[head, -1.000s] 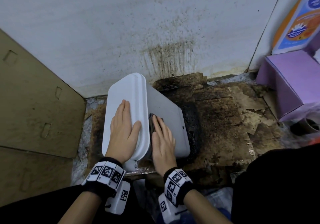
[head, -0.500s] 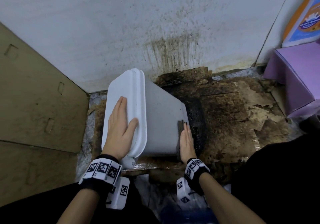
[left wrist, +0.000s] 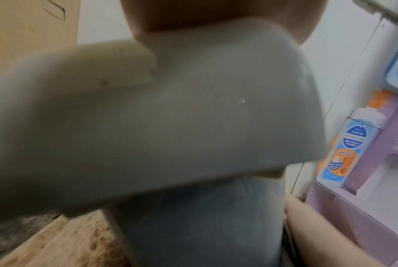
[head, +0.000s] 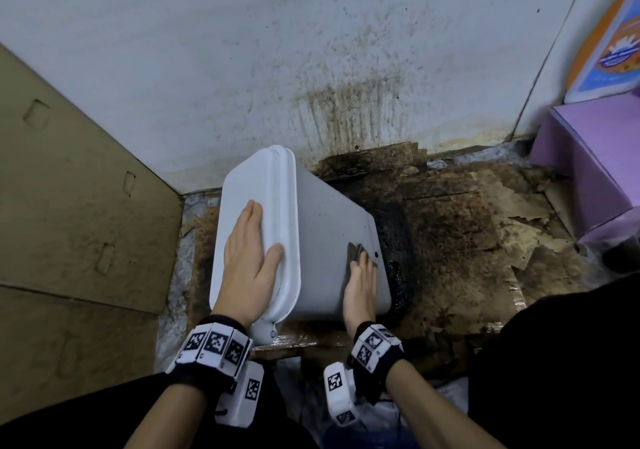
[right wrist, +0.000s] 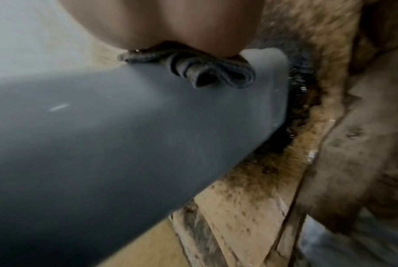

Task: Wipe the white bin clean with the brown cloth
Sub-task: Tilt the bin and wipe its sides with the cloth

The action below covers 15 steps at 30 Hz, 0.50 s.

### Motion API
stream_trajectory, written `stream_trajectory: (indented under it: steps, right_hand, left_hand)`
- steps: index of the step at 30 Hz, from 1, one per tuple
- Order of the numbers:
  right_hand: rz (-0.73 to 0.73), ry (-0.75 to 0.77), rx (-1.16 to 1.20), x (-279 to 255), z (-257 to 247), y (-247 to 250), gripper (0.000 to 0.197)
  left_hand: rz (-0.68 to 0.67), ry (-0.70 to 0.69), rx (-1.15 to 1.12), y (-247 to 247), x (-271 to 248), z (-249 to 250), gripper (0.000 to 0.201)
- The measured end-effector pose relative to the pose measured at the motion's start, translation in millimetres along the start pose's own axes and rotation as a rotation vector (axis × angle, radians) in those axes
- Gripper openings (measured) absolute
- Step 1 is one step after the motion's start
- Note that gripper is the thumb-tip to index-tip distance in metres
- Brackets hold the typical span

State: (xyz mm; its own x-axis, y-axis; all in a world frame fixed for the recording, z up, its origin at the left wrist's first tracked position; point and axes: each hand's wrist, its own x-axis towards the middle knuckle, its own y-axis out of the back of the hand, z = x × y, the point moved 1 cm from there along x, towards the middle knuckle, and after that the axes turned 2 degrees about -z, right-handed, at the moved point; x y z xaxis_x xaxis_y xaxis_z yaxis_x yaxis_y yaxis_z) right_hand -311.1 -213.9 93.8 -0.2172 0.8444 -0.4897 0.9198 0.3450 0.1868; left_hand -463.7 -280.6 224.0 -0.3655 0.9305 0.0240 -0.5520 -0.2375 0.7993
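While the right hand [head: 360, 284] presses the folded brown cloth [head: 356, 251] flat against the side wall of the white bin [head: 325, 240], its fingers lie straight along the plastic – a pressing contact, with no curl visible in the head view. The left hand [head: 247, 258] is spread open on the bin's closed lid [head: 242, 188], thumb hooked over the lid rim, bracing the tilted bin. Compared with a second ago, the cloth has travelled from beside the lid rim across the wall to its base edge at 3 o'clock, so this pass appears nearly spent; the wall toward 12 o'clock probably remains to be wiped. Just past that base edge lies black, wet grime on the stained cardboard [head: 450, 226] – overshooting would likely soil the cloth. Free room lies toward 12 o'clock along the wall face; a purple box [head: 581, 157] stands well apart at 2 o'clock.
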Motion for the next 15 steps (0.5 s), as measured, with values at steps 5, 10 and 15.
stream_trajectory:
  steps: [5, 10, 15]
  right_hand:
    - [-0.153, 0.252, -0.018, -53.3, -56.7, -22.3, 0.068]
    - [-0.275, 0.405, -0.050, -64.5, -70.1, -20.8, 0.061]
    - [-0.418, 0.443, -0.165, -34.0, -83.1, -18.3, 0.051]
  left_hand:
    - [0.011, -0.004, 0.042, -2.5, 0.3, -0.5, 0.077]
    - [0.018, -0.027, 0.063, -5.7, 1.9, 0.8, 0.078]
    - [0.009, -0.006, 0.043, -1.1, 0.6, -6.1, 0.077]
